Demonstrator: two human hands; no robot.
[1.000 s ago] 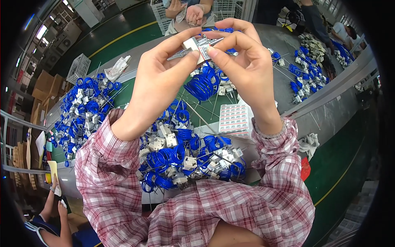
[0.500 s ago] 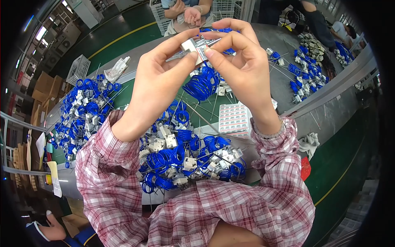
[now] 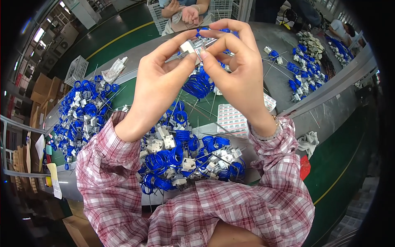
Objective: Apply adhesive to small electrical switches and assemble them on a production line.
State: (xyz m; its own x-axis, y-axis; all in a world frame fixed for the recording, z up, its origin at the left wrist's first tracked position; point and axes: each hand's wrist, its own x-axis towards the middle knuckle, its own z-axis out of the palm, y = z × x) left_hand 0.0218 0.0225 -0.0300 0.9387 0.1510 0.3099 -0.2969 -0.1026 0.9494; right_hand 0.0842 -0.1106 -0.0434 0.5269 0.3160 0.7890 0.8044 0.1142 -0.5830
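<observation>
Up at the top middle, my left hand (image 3: 158, 78) pinches one end of a capillary thermostat (image 3: 187, 47), a small white and metal block. My right hand (image 3: 238, 76) grips its other side, with the thumb pressed on a small printed label on its face. A blue coiled tube (image 3: 197, 86) shows below the block, between my hands; whether it joins the block is hidden. Beneath my right wrist lies a sheet of small white labels (image 3: 230, 117). A pile of similar thermostats with blue coils (image 3: 166, 160) lies between my forearms.
More thermostats form a heap at the left (image 3: 84, 109) and another at the right (image 3: 302, 74). White crumpled plastic (image 3: 115, 69) lies far left. A metal rail (image 3: 325, 89) crosses at right, near a crumpled cloth (image 3: 308, 142). Another person's hands (image 3: 190, 15) show across the table.
My right hand has shifted slightly left, its thumb moving along the label on the block. More of the label sheet shows beside my right wrist. A person's hand at lower left is gone from view.
</observation>
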